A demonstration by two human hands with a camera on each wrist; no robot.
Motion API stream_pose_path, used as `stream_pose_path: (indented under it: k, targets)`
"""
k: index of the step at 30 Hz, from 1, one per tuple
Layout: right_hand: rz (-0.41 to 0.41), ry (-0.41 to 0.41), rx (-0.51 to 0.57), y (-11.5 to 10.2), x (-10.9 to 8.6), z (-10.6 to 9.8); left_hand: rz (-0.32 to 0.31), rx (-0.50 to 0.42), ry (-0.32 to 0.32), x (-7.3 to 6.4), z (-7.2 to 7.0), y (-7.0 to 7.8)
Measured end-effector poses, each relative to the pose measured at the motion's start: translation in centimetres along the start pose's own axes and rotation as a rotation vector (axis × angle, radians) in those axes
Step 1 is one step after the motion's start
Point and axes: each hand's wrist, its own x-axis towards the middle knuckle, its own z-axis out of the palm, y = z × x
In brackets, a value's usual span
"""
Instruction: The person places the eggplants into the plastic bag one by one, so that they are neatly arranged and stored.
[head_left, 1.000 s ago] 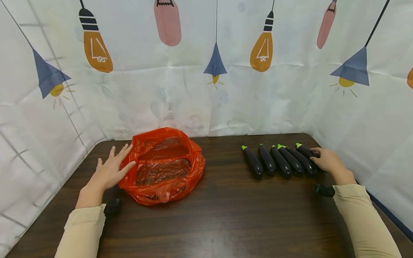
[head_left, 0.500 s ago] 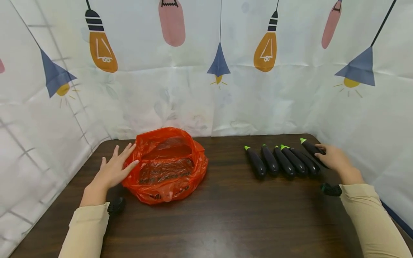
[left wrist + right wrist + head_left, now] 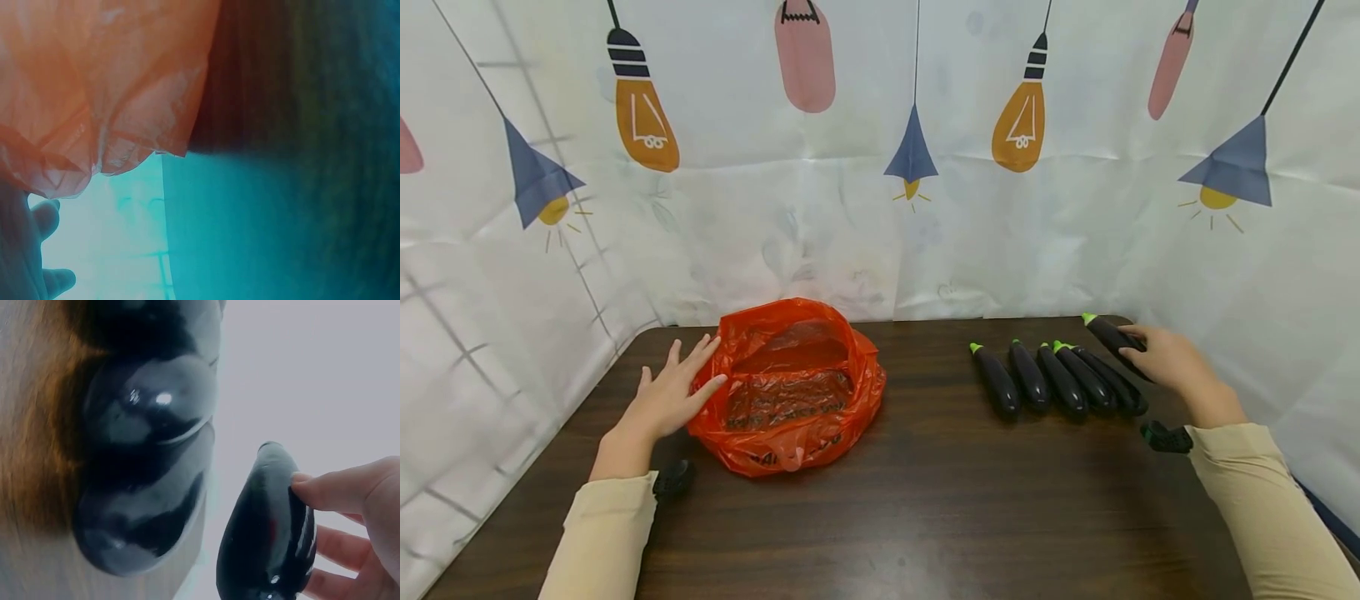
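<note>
My right hand grips a dark eggplant with a bright green stem end, thumb on one side and fingers on the other. In the right wrist view this eggplant is held apart from the other eggplants. Several more eggplants lie side by side on the table, just left of my right hand. My left hand has its fingers spread against the left side of an open red plastic bag. The left wrist view shows the bag's crinkled side above a few fingertips.
The dark wooden table runs back to a white curtain printed with lamps and bulbs. The curtain also hangs along the left and right sides. A dark wrist camera sits at the right wrist.
My right hand has lifted the eggplant off the row's right end, first rightward, then up and slightly left. The left hand keeps its place at the bag. The head view has shifted slightly.
</note>
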Motion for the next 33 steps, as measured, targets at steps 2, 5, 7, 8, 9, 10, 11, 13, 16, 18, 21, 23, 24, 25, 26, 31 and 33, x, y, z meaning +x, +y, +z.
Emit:
stream_pose_path:
  k: [2, 5, 7, 8, 9, 10, 11, 13, 16, 18, 21, 23, 24, 25, 26, 31, 33]
  targets:
    - [-0.006, -0.003, -0.008, -0.4, 0.1, -0.1, 0.0, 0.001, -0.002, 0.0, 0.0, 0.0]
    - [-0.021, 0.001, -0.013, -0.9, 0.2, -0.2, 0.001, 0.001, -0.003, 0.0, 0.0, 0.1]
    - [-0.035, 0.009, -0.012, -1.4, 0.3, -0.2, -0.001, 0.001, -0.004, 0.1, 0.0, 0.2]
    - [-0.043, 0.013, -0.01, -1.6, 0.4, -0.2, -0.001, 0.0, -0.005, 0.1, 0.1, 0.2]
    - [-0.052, 0.017, -0.01, -1.8, 0.4, -0.1, 0.0, 0.001, -0.006, 0.1, 0.1, 0.1]
    - [-0.06, 0.022, -0.013, -2.1, 0.5, -0.1, 0.001, 0.001, -0.008, 0.1, 0.1, 0.1]
    - [-0.066, 0.024, -0.014, -2.4, 0.5, 0.0, 0.002, 0.002, -0.009, 0.2, 0.1, 0.0]
    - [-0.076, 0.03, -0.012, -2.9, 0.5, 0.1, 0.003, 0.002, -0.011, 0.1, 0.0, -0.1]
    - [-0.09, 0.032, -0.008, -3.7, 0.7, 0.4, 0.004, 0.002, -0.012, 0.0, 0.0, -0.1]
    - [-0.1, 0.029, 0.003, -4.2, 0.7, 0.4, 0.007, 0.0, -0.011, 0.1, 0.0, 0.0]
    - [-0.124, 0.025, 0.023, -5.1, 0.9, 0.7, 0.003, -0.006, -0.006, -0.1, 0.0, 0.2]
    - [-0.143, 0.028, 0.038, -5.6, 1.0, 0.9, 0.003, -0.007, -0.003, 0.0, 0.1, 0.3]
    - [-0.15, 0.029, 0.048, -5.8, 1.1, 1.0, 0.001, -0.007, -0.002, 0.0, 0.1, 0.4]
    - [-0.159, 0.03, 0.054, -6.0, 1.3, 1.2, 0.0, -0.007, -0.003, 0.1, 0.2, 0.4]
    - [-0.167, 0.03, 0.056, -6.3, 1.4, 1.3, 0.0, -0.007, -0.003, 0.1, 0.2, 0.3]
    - [-0.194, 0.015, 0.053, -7.8, 2.0, 1.9, -0.005, 0.0, -0.001, 0.1, 0.3, 0.2]
    - [-0.213, 0.011, 0.056, -8.5, 2.3, 2.2, -0.008, 0.001, 0.002, -0.1, 0.3, 0.1]
